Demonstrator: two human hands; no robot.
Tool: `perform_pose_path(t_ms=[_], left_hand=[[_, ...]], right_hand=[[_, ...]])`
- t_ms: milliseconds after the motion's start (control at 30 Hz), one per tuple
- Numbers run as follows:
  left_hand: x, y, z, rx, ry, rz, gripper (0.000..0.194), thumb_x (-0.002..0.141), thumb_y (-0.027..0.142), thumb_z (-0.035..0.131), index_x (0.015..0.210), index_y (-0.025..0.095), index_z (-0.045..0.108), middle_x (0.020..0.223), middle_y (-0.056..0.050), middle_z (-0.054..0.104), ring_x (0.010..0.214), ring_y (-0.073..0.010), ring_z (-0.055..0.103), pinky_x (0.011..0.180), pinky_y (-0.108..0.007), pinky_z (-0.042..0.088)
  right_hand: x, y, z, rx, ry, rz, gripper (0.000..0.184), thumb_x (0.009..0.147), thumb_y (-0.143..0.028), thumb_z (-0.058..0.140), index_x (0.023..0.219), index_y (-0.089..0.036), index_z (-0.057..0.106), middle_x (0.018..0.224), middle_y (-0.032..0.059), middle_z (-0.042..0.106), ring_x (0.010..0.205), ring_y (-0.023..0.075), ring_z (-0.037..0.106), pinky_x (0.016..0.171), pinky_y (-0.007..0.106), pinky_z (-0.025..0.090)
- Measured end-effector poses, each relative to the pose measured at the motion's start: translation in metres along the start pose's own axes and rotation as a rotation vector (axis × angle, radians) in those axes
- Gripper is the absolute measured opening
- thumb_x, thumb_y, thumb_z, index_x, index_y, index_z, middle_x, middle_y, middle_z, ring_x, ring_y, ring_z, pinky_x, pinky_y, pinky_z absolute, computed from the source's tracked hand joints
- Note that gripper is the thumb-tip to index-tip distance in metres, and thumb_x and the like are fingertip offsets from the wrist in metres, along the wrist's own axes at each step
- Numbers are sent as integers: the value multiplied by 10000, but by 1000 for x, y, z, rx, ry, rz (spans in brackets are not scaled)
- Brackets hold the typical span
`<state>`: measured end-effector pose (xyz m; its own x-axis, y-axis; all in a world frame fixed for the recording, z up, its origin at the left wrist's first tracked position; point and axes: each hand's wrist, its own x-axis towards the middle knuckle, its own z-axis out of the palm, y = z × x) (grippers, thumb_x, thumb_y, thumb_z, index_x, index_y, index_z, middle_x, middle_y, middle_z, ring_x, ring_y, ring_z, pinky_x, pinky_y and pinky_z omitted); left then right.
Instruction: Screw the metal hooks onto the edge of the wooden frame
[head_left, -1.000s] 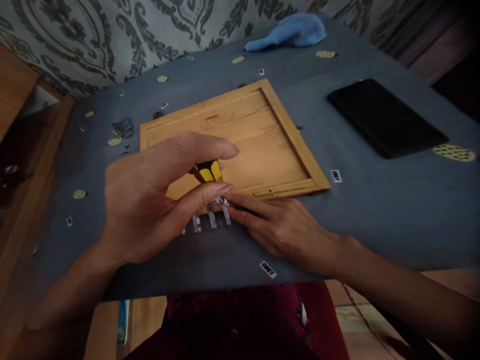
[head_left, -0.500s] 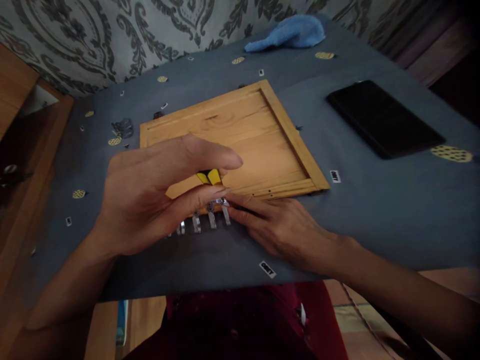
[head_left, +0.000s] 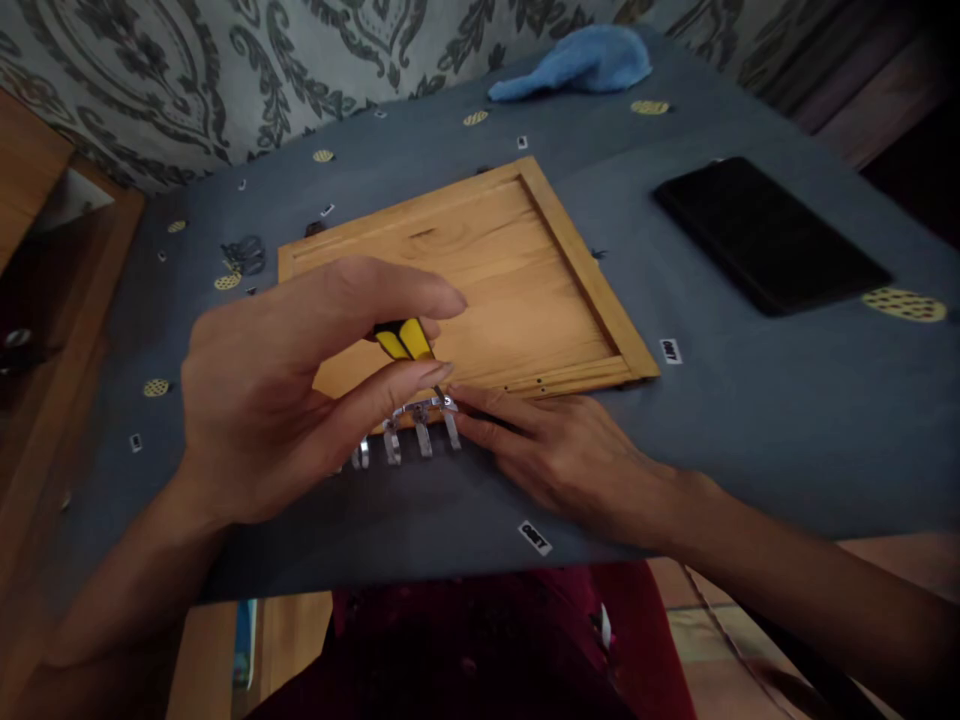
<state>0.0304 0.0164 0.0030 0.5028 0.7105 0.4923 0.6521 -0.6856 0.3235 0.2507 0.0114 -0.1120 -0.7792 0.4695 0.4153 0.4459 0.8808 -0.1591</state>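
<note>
My left hand [head_left: 277, 370] is closed around a screwdriver [head_left: 405, 340] with a yellow and black handle, partly hidden by the fingers. Its thin shaft slants down to the right end of a silver metal hook rail [head_left: 431, 405], where a screw head shows. The rail lies along the near edge of a framed wooden board [head_left: 480, 290], its several hooks hanging over the edge toward me. My right hand [head_left: 562, 450] pinches the rail's right end, fingertips pressed against it beside the screwdriver tip. The rail's left part is hidden behind my left hand.
On the patterned grey tablecloth [head_left: 735, 430], a black phone or tablet [head_left: 772, 235] lies to the right. A blue cloth [head_left: 577, 65] is at the back. Small dark metal pieces [head_left: 247, 255] sit left of the board, and a wooden cabinet [head_left: 97, 290] borders the left side.
My left hand has shifted slightly left and tilted, so more of the screwdriver's handle and its shaft at the screw show. My right hand and the board stay in place.
</note>
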Motion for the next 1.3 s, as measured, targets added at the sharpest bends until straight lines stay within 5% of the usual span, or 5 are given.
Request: perform_pose_path(t_ms=[467, 767, 1133, 1300], left_hand=[[-4, -2, 7, 130, -8, 99, 279, 893, 252, 668, 1157, 217, 588, 1056, 25, 709, 930, -124, 671, 803, -254, 560], [-4, -1, 9, 61, 83, 32, 339, 841, 181, 722, 1145, 260, 594, 1104, 63, 707, 933, -129, 678, 790, -252, 537], [-2, -3, 4, -65, 7, 52, 320, 843, 159, 715, 1127, 269, 618, 1118, 62, 719, 963, -133, 690, 809, -266, 558], [-1, -1, -4, 60, 28, 41, 300, 839, 249, 727, 1117, 265, 613, 1088, 66, 717, 904, -141, 681, 741, -273, 546]], right_hand=[[1, 0, 0, -8, 11, 0, 411, 900, -64, 417, 1243, -127, 634, 1319, 128, 630, 797, 204, 709, 613, 344, 581], [0, 0, -1, 5, 1, 0, 426, 896, -57, 411, 1257, -119, 628, 1351, 134, 605, 851, 229, 722, 626, 362, 601], [0, 0, -1, 1, -17, 2, 440, 881, -49, 438, 1277, -125, 611, 1357, 137, 600, 856, 214, 712, 656, 352, 595], [0, -1, -2, 18, -41, 13, 420, 899, -71, 433, 1269, -134, 620, 1366, 127, 596, 881, 210, 712, 644, 332, 593]])
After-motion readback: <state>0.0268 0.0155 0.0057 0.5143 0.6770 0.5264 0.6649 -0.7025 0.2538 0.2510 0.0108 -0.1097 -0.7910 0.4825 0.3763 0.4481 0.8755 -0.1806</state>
